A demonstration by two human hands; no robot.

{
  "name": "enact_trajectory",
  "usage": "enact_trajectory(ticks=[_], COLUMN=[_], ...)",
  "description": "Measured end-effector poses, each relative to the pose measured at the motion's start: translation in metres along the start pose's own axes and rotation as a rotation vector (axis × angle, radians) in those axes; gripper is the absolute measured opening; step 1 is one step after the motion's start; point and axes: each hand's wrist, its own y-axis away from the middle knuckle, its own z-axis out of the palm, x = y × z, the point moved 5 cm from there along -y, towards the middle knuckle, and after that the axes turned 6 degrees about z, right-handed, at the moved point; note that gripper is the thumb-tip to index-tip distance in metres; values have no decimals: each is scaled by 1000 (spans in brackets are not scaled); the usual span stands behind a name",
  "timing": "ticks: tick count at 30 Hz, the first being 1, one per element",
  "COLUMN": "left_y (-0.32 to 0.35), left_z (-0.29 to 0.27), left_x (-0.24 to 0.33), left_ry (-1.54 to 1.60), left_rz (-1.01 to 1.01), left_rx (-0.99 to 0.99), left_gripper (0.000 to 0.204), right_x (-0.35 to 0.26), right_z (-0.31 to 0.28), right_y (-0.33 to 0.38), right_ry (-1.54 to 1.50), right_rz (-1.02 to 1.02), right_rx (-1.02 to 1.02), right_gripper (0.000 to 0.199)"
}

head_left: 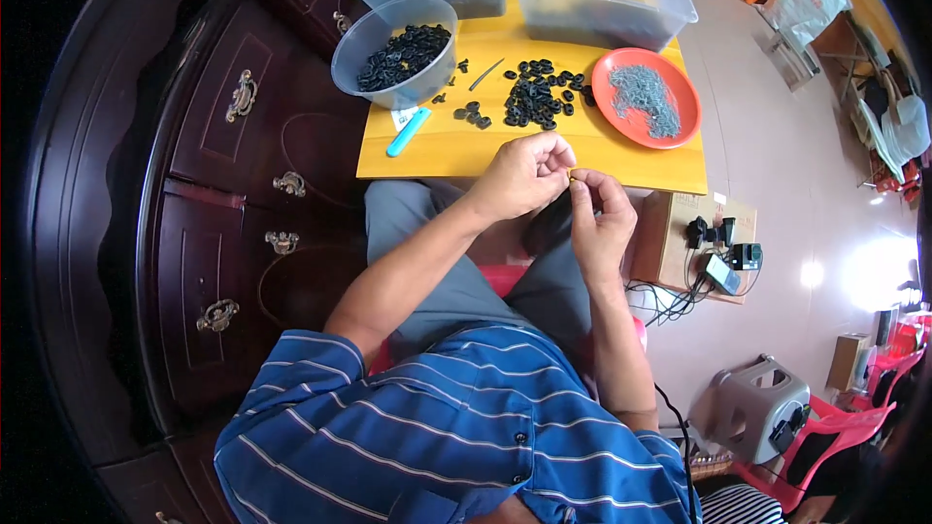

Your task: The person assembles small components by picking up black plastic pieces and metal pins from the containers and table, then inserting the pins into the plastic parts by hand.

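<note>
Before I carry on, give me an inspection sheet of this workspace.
Surface: yellow table.
Things: black rings in a loose pile; grey pieces on a red plate; black parts in a round tub.
Clutter: slim turquoise tool and thin dark rod, left of the rings.
Hands: left hand and right hand meet by the near edge; anything they hold is too small to tell.
Cables: black cables loop over a cardboard box on the right.
Surroundings: dark wooden cabinet on the left, grey stool at lower right.

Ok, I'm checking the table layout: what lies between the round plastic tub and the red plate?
In the head view, rightward from the tub: small black pieces, a thin dark rod, then black oval rings; dark discs show below the rod.
</note>
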Motion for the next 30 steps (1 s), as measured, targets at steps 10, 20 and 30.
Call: enact_trajectory(ticks=[10,20,30], left_y=[7,-15,-34], left_z=[-5,-36,-28], left_x=[-1,-10,-33], left_ry=[26,-587,-917], left_rz=[-40,76,232], left_rx=[-7,151,188], left_gripper=[14,28,25], right_x=[14,29,34], right_z=[9,-4,-8], right_y=[3,-11,-13], right_ry=[-171,-633,-729], right_rz=[196,411,467], right_rx=[-95,-41,-18], right_gripper=[12,14,14])
